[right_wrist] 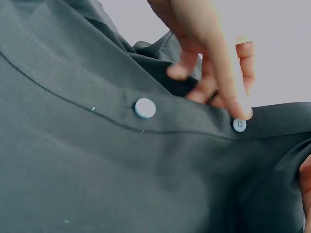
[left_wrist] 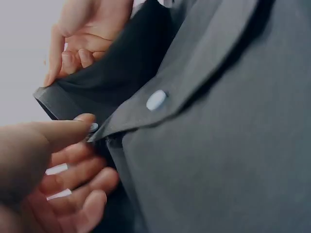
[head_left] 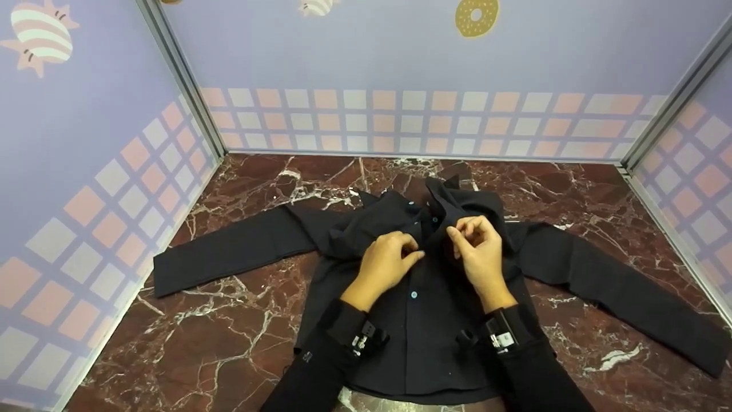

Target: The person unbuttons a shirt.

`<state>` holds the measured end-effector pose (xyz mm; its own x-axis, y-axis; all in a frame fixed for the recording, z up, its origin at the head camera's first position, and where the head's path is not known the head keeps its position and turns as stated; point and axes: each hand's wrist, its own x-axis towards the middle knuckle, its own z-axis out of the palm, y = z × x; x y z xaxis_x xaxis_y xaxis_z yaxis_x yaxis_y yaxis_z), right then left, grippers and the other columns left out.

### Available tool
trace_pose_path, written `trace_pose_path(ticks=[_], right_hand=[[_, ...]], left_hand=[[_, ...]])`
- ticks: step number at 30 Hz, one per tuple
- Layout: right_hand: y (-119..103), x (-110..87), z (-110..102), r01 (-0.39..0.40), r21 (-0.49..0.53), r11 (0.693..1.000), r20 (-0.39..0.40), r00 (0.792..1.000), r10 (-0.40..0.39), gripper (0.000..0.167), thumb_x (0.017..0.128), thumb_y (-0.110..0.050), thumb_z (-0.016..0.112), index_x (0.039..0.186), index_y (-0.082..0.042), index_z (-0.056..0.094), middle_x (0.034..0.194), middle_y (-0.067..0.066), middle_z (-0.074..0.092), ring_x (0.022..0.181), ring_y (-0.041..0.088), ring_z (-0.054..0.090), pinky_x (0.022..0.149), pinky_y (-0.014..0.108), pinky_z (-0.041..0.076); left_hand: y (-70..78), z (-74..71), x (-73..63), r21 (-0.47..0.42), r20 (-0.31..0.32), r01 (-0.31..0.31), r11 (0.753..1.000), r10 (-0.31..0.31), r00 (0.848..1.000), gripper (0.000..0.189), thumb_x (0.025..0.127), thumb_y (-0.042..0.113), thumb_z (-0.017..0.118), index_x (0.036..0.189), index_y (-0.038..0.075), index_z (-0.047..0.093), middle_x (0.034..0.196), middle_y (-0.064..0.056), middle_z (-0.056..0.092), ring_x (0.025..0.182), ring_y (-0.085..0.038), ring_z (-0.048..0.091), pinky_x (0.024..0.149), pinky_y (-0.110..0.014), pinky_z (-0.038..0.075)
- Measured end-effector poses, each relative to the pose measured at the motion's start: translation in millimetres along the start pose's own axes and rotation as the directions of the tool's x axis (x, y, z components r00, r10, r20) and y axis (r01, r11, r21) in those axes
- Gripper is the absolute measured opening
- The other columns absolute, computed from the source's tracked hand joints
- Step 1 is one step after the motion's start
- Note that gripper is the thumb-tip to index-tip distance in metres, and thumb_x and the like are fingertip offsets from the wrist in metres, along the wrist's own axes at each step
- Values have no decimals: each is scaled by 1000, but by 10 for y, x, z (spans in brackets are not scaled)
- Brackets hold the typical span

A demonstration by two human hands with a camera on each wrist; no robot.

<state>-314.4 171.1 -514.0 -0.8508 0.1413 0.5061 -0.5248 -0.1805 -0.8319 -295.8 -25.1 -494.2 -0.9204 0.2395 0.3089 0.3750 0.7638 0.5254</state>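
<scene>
A black long-sleeved shirt (head_left: pixel 366 320) lies front up, its collar (head_left: pixel 443 191) at the far end. My left hand (head_left: pixel 386 262) is at the upper chest, its thumb and a finger pinching the front edge beside a small light-blue button (right_wrist: pixel 239 125). My right hand (head_left: pixel 481 252) pinches the cloth a little to the right; in the left wrist view this hand (left_wrist: pixel 92 24) holds the raised edge by thumb and fingertips. Another button (left_wrist: pixel 156 100) sits on the front strip near my left thumb. The right wrist view catches only a sliver of my right hand (right_wrist: pixel 306 184).
Shirt sleeves spread out to both sides, the left sleeve (head_left: pixel 229 249) toward the side wall and the right sleeve (head_left: pixel 629 303) toward the near right. A reddish-brown marbled tabletop (head_left: pixel 206 337) lies underneath. Patterned lilac panels (head_left: pixel 343 57) enclose the back and sides.
</scene>
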Motion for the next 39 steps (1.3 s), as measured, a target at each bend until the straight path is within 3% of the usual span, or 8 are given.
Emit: trace_pose_path(ticks=[7, 11, 14, 18, 21, 25, 32, 39], right_hand=[[51, -19, 14, 19, -117, 993, 42, 999, -15, 23, 95, 13, 71, 87, 16, 50, 103, 12, 66, 91, 15, 68, 74, 22, 54], [28, -35, 44, 103, -146, 984, 153, 985, -80, 13, 94, 13, 72, 95, 12, 60, 113, 20, 62, 104, 20, 63, 86, 25, 52], [18, -55, 76, 104, -170, 980, 214, 975, -66, 10, 93, 11, 75, 99, 9, 67, 104, 21, 63, 92, 18, 64, 78, 23, 53], [111, -97, 93, 19, -345, 938, 229, 971, 65, 13, 94, 0, 80, 106, 3, 76, 98, 16, 72, 84, 15, 68, 74, 20, 54], [220, -137, 69, -66, -467, 882, 242, 949, 200, 16, 94, -6, 82, 109, -1, 79, 101, 13, 76, 88, 15, 71, 78, 20, 55], [298, -174, 27, -149, -509, 848, 270, 908, 321, 13, 96, -10, 82, 106, -3, 81, 101, 10, 78, 88, 15, 73, 78, 21, 55], [317, -178, -22, -222, -396, 891, 289, 891, 350, 9, 93, -6, 83, 100, -1, 81, 98, 13, 78, 83, 14, 72, 73, 22, 55], [340, -192, -17, -195, -362, 911, 288, 907, 309, 9, 90, 3, 83, 98, 4, 80, 97, 18, 73, 82, 10, 69, 75, 19, 55]], left_hand=[[-187, 114, 60, -371, 134, 136, 918, -92, 987, 7, 102, 13, 73, 100, 8, 77, 96, -2, 75, 86, -13, 65, 82, -29, 53], [-221, 116, 77, -601, 162, 256, 757, -198, 967, 10, 102, 10, 72, 103, 1, 75, 93, -2, 70, 83, -12, 62, 76, -27, 53], [-208, 106, 89, -724, 174, 301, 621, -257, 951, 14, 103, 10, 71, 107, -3, 74, 93, -3, 68, 82, -13, 63, 73, -27, 55], [-224, 154, 79, -777, 214, 337, 533, -280, 936, 15, 103, 9, 71, 108, -5, 74, 93, -1, 69, 83, -12, 64, 76, -27, 56], [-280, 217, 48, -768, 281, 383, 514, -267, 922, 14, 103, 9, 70, 107, -4, 75, 92, -1, 71, 84, -13, 66, 78, -28, 58], [-340, 252, 16, -737, 337, 416, 533, -243, 909, 14, 104, 10, 70, 109, -3, 75, 98, -5, 73, 87, -15, 69, 84, -32, 60], [-397, 275, 22, -763, 331, 383, 520, -195, 923, 10, 103, 5, 70, 107, -4, 73, 95, -2, 71, 85, -13, 70, 85, -29, 60], [-402, 299, 11, -787, 317, 360, 501, -172, 933, 6, 102, 2, 69, 103, -3, 71, 91, -1, 70, 84, -12, 70, 83, -28, 59]])
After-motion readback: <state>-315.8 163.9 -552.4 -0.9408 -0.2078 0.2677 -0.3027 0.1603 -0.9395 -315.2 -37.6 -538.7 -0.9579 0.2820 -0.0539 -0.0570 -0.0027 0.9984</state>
